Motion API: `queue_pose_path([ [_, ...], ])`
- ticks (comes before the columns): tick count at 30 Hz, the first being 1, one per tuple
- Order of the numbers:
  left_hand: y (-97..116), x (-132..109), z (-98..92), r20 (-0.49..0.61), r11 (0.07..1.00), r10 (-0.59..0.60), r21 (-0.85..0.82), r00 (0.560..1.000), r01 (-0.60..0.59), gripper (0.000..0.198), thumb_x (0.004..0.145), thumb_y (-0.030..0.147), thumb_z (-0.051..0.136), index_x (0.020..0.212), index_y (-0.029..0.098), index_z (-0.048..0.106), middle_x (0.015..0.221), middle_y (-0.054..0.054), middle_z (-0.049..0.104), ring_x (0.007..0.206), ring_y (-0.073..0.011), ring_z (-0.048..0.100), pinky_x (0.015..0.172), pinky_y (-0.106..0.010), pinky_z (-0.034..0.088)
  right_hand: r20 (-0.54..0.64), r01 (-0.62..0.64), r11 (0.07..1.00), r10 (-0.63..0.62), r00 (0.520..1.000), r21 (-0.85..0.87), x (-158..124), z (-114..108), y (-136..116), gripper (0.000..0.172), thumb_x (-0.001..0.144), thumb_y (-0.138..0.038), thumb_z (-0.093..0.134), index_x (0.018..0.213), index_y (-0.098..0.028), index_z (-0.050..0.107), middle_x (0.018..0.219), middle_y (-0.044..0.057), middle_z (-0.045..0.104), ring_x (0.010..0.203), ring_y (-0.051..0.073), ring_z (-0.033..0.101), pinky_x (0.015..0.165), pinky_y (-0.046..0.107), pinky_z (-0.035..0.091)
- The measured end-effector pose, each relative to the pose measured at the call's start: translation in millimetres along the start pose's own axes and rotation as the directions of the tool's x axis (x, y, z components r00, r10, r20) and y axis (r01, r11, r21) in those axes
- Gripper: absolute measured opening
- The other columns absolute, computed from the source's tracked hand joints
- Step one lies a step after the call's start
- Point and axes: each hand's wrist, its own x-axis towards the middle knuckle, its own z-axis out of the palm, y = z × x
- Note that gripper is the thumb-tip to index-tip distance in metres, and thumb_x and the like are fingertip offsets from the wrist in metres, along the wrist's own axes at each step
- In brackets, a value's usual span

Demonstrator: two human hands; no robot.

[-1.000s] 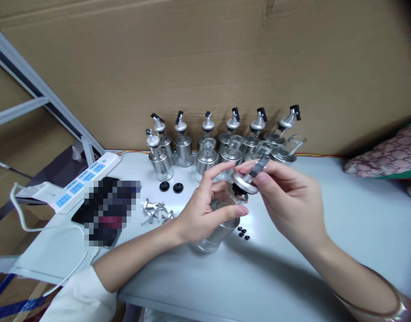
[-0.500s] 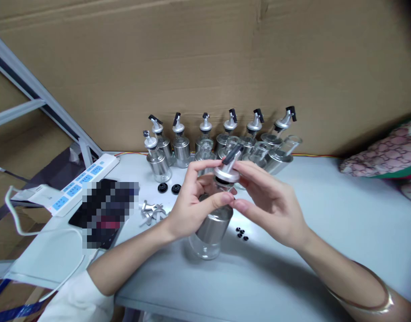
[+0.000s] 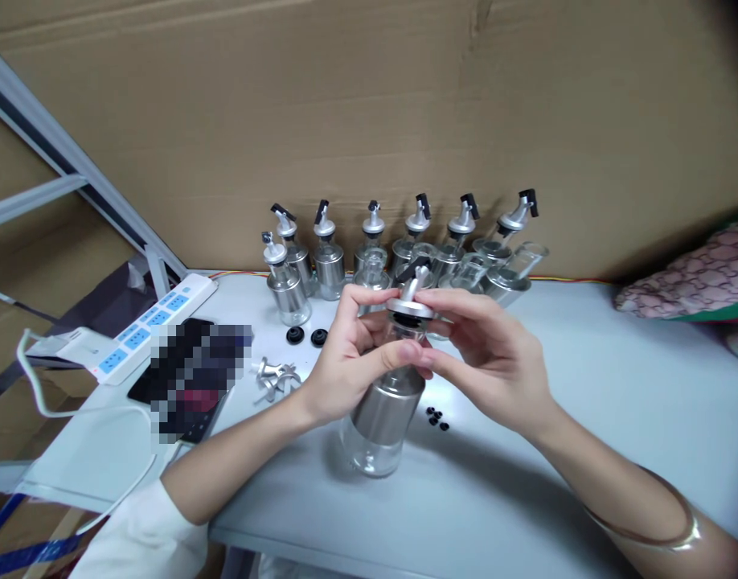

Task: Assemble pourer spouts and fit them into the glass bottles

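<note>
A glass oil bottle (image 3: 384,414) with a steel band stands, slightly tilted, near the table's front. A silver pour spout (image 3: 409,307) with a black flap and black ribbed stopper sits at its mouth. My left hand (image 3: 338,370) is wrapped round the bottle's neck, thumb in front, index finger up at the spout's rim. From the other side my right hand (image 3: 502,362) pinches the spout's disc with its fingers, while its thumb meets my left thumb at the neck. Several small black rubber pieces (image 3: 437,418) lie to the right of the bottle.
Capped bottles (image 3: 330,261) and open bottles (image 3: 507,281) stand along the cardboard wall (image 3: 369,104). Black stoppers (image 3: 295,334) and silver spout parts (image 3: 276,378) lie left of my hands. Further left are a power strip (image 3: 152,326), a white cable (image 3: 37,394) and a blurred-out dark device (image 3: 194,426).
The spout has turned in my hands, so its nozzle now points more towards me. My right fingers have closed over the disc's edge. The view has shifted slightly.
</note>
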Motion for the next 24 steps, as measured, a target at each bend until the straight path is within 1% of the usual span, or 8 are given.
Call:
queue_pose_path([
  [3,3.2,-0.2,1.0,0.01,0.999,-0.032,-0.009,0.999,0.032,0.042,0.08,0.034,0.075,0.099,0.026,0.038,0.078,0.006,0.069,0.063,-0.0125,0.07,0.058,-0.024,0.058,0.082,-0.037,0.999,0.037,0.996,-0.002,1.3,-4.0,0.9,0.055,0.08,-0.018,0.073,0.128,-0.04,0.059,0.124,0.003,0.063,0.103,0.02,0.064,0.078,0.034,0.063],
  [5,5.0,0.1,1.7,0.022,0.999,-0.038,-0.005,0.999,0.038,0.042,0.08,0.035,0.074,0.098,0.026,0.037,0.074,0.006,0.069,0.061,-0.0132,0.07,0.057,-0.024,0.058,0.092,-0.07,0.996,0.065,0.994,0.047,2.2,-4.4,1.1,0.056,0.079,-0.019,0.075,0.128,-0.041,0.059,0.124,0.003,0.063,0.096,0.019,0.066,0.074,0.033,0.064],
  [9,3.8,0.9,2.3,0.042,1.0,-0.02,-0.004,0.999,0.02,0.041,0.081,0.033,0.073,0.096,0.026,0.036,0.074,0.006,0.07,0.059,-0.0135,0.071,0.056,-0.024,0.058,0.019,-0.076,0.982,0.074,0.997,0.175,5.0,-0.9,-0.7,0.046,0.074,-0.018,0.079,0.114,-0.038,0.069,0.106,0.002,0.068,0.085,0.016,0.067,0.065,0.03,0.064],
  [12,1.3,0.9,2.4,0.034,0.999,-0.035,-0.014,0.999,0.035,0.041,0.081,0.033,0.074,0.098,0.025,0.038,0.072,0.007,0.069,0.058,-0.0136,0.071,0.055,-0.024,0.058,-0.03,-0.084,0.973,0.093,0.995,0.216,6.8,1.1,-2.5,0.039,0.072,-0.019,0.08,0.106,-0.036,0.073,0.093,0.001,0.069,0.075,0.014,0.066,0.057,0.026,0.063],
  [14,0.2,0.7,2.8,0.025,0.998,-0.052,-0.021,0.998,0.052,0.041,0.08,0.033,0.074,0.099,0.024,0.039,0.069,0.007,0.069,0.056,-0.0135,0.071,0.054,-0.023,0.058,-0.042,-0.09,0.97,0.102,0.994,0.226,7.4,0.6,-3.0,0.036,0.071,-0.018,0.081,0.102,-0.035,0.074,0.09,0.001,0.068,0.072,0.013,0.065,0.054,0.025,0.061],
  [17,-0.4,-0.1,3.8,0.015,0.997,-0.069,-0.038,0.998,0.069,0.041,0.08,0.032,0.075,0.098,0.023,0.039,0.07,0.006,0.07,0.057,-0.0133,0.071,0.054,-0.023,0.058,-0.023,-0.08,0.974,0.087,0.996,0.211,7.8,-2.8,-2.7,0.037,0.071,-0.014,0.08,0.101,-0.035,0.075,0.089,0.001,0.07,0.072,0.014,0.067,0.056,0.026,0.061],
  [20,-1.1,-1.2,4.6,0.018,0.995,-0.084,-0.054,0.996,0.085,0.041,0.08,0.032,0.075,0.096,0.023,0.039,0.073,0.005,0.071,0.059,-0.014,0.072,0.054,-0.022,0.058,-0.009,-0.042,0.988,0.044,0.999,0.146,8.6,-6.8,-2.2,0.04,0.069,-0.01,0.081,0.1,-0.035,0.076,0.087,0.0,0.072,0.075,0.015,0.068,0.062,0.028,0.061],
  [24,-3.1,-1.9,4.0,0.036,0.995,-0.067,-0.068,0.997,0.069,0.038,0.081,0.03,0.074,0.094,0.023,0.038,0.074,0.005,0.071,0.058,-0.0142,0.072,0.054,-0.022,0.058,-0.013,0.016,0.997,-0.015,1.0,0.076,9.8,-8.6,-3.0,0.039,0.067,-0.009,0.082,0.096,-0.033,0.077,0.085,0.001,0.075,0.079,0.016,0.07,0.068,0.028,0.06],
])
